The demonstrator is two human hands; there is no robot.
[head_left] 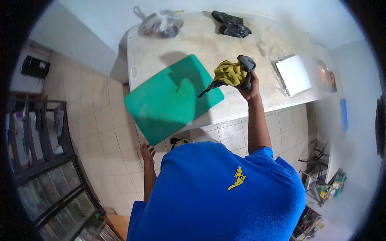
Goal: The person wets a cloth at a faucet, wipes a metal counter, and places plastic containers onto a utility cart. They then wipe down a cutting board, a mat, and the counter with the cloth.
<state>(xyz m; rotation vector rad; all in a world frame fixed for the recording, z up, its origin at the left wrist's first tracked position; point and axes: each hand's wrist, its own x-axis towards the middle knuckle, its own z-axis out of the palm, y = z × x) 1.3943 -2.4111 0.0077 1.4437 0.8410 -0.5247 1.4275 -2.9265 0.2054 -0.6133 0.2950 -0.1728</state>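
Note:
My right hand [252,89] is closed around a crumpled yellow-green and grey cloth [230,74], held up over the table's front part. A dark strip of the cloth hangs down to the left, above the right end of a green board [169,102]. The board lies at a slant on the white table [257,52], and its near corner juts past the table's front edge. Low by that corner is my left hand [148,153], its fingers apart and nothing visible in them. Whether it touches the board I cannot tell.
Along the table's back lie a clear plastic bag [163,25] with dark contents and a black plastic bag [232,25]. A white sheet-like item [293,75] rests at the right. A dark shelf unit [52,176] stands on the left; a rack [317,188] stands lower right.

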